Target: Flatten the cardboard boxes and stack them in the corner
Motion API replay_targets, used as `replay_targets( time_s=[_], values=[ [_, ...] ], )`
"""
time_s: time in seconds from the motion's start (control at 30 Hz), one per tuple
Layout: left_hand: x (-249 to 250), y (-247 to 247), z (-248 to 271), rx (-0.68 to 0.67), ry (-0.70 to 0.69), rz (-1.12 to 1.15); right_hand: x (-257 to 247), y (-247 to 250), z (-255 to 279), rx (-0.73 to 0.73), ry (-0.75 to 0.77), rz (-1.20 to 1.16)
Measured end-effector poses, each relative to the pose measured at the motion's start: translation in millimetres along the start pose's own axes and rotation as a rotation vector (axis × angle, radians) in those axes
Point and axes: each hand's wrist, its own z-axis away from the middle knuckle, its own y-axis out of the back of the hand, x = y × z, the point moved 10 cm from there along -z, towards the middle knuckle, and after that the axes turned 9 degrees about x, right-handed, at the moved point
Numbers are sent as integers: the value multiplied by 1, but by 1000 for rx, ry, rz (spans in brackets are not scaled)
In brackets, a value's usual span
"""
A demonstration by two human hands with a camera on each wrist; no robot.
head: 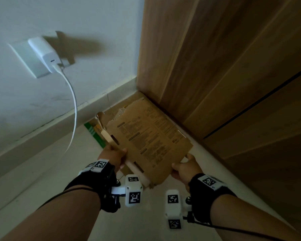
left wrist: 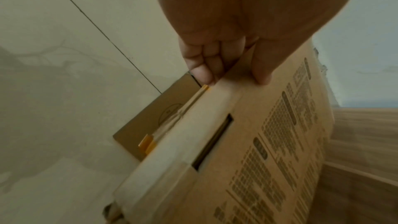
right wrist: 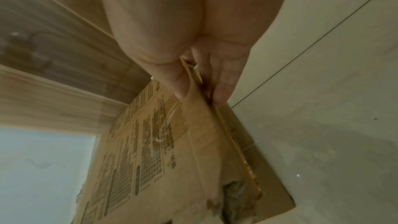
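A flattened brown cardboard box (head: 146, 136) printed with dark text is held tilted over the floor corner, between the white wall and the wooden cabinet. My left hand (head: 114, 156) pinches its near-left edge, thumb on top (left wrist: 261, 67) and fingers underneath. My right hand (head: 184, 166) pinches the near-right corner, thumb (right wrist: 181, 84) on the printed face. Beneath it lie other flattened boxes (head: 127, 104), one with a green edge (head: 94, 134). In the wrist views a lower cardboard sheet (left wrist: 150, 117) (right wrist: 258, 159) lies flat on the floor.
A wooden cabinet (head: 224, 66) rises on the right. The white wall carries a socket with a charger (head: 45, 54) and a cable (head: 74, 108) hanging to the floor near the stack. A grey skirting board (head: 50, 129) runs along the wall. Pale floor tiles (head: 68, 171) lie under my arms.
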Motion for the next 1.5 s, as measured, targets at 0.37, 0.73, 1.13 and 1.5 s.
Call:
replay_targets(
  time_s=[0.37,0.73,1.13,1.5],
  values=[
    [-4,8,-31,118,-8,-293,2,-37,8,-214,20,26],
    [-15,-5,-26,24,13,-100,5,-44,5,-194,22,117],
    [-28,-26,-18,-125,-23,-45,28,-58,2,-244,-95,75],
    [-12,-13,-16,-40,-44,39,24,-35,-12,-165,-52,242]
  ],
)
